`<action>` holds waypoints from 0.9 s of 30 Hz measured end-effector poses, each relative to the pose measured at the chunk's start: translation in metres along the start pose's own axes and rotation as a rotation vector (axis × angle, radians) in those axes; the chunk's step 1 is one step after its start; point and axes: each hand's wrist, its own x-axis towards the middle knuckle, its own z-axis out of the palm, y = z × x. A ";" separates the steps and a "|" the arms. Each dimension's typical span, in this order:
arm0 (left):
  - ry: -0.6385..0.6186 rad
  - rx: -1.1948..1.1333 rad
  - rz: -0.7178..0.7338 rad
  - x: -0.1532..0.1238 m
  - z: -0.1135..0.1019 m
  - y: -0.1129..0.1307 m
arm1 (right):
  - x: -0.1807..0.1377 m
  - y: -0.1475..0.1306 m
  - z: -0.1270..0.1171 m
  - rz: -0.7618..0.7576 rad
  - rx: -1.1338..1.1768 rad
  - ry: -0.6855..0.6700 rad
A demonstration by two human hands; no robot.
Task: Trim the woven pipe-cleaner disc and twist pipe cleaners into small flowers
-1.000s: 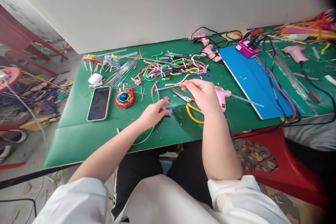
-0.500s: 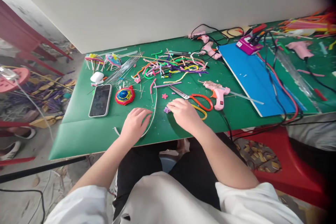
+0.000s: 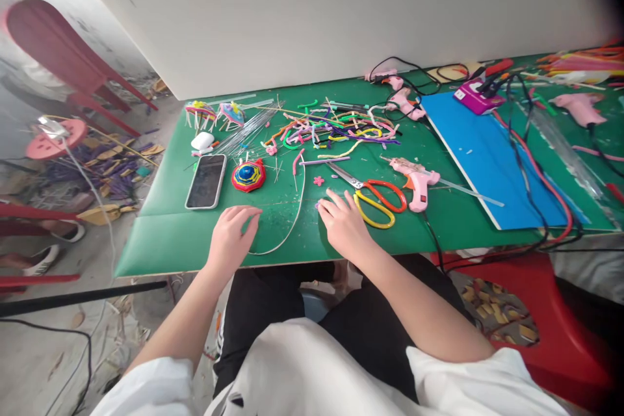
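My left hand (image 3: 231,234) hovers at the near edge of the table, fingers bent together and thumb apart, with nothing visible in it. Just right of it a thin white strip (image 3: 291,229) curves across the green top; its near end is hidden by the hand. My right hand (image 3: 344,220) has its fingers spread at a small purple flower, which they mostly cover. Beyond them lies a pink flower (image 3: 318,181). Scissors (image 3: 385,196) with orange and yellow handles lie right beside that hand. A pink glue gun (image 3: 415,183) stands farther right.
A phone (image 3: 207,182) and a red, yellow and blue umbrella-shaped piece (image 3: 248,175) lie at the left. Behind are colourful pipe cleaners (image 3: 336,127) and clear thin sticks (image 3: 248,125). A blue board (image 3: 487,162), a purple power block (image 3: 478,96) and cables occupy the right.
My left hand has moved left, away from the curve of the white strip. The right hand's fingers have spread and now cover most of the purple flower. The camera view has shifted.
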 end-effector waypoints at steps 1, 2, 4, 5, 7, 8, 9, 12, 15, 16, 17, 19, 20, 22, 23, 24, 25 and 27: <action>-0.001 0.004 -0.004 -0.004 -0.002 -0.002 | 0.000 -0.001 0.001 0.010 0.008 0.015; 0.003 0.009 -0.010 -0.008 -0.004 -0.005 | -0.001 -0.003 0.002 0.020 0.014 0.031; 0.025 0.025 -0.030 -0.019 -0.008 -0.013 | -0.002 -0.004 0.004 0.032 0.018 0.064; 0.043 0.034 -0.048 -0.025 -0.009 -0.017 | -0.002 -0.004 0.005 0.033 0.015 0.076; 0.071 0.050 -0.093 -0.035 -0.012 -0.026 | 0.000 -0.003 0.008 0.045 0.004 0.089; 0.083 0.057 -0.115 -0.039 -0.013 -0.030 | 0.002 -0.001 0.009 0.058 -0.001 0.095; 0.091 0.065 -0.136 -0.040 -0.013 -0.034 | 0.004 0.000 0.009 0.073 -0.001 0.101; 0.136 0.096 -0.165 -0.030 -0.014 -0.044 | 0.013 0.005 0.009 0.101 0.032 0.139; 0.233 0.118 -0.191 -0.002 -0.017 -0.063 | 0.024 0.007 0.003 0.078 0.124 0.156; 0.295 0.126 -0.245 0.008 -0.018 -0.071 | 0.027 0.007 -0.002 0.070 0.166 0.157; 0.335 0.145 -0.291 0.017 -0.019 -0.079 | 0.030 0.005 -0.009 0.065 0.217 0.161; 0.293 0.180 -0.342 0.030 -0.018 -0.093 | 0.033 -0.001 -0.029 0.074 0.348 0.204; 0.246 0.198 -0.349 0.033 -0.017 -0.097 | 0.032 -0.005 -0.043 0.062 0.450 0.221; 0.265 0.246 -0.328 0.034 -0.012 -0.102 | 0.027 -0.016 -0.075 0.013 0.741 0.218; 0.293 0.271 -0.313 0.032 -0.009 -0.101 | 0.022 -0.021 -0.091 -0.070 0.924 0.170; 0.321 0.296 -0.300 0.030 -0.006 -0.100 | 0.017 -0.027 -0.107 -0.212 1.113 0.127; 0.335 0.319 -0.290 0.028 -0.003 -0.099 | 0.012 -0.032 -0.120 -0.415 1.272 0.073; 0.339 0.348 -0.272 0.024 0.002 -0.097 | 0.002 -0.042 -0.136 -0.864 1.491 -0.063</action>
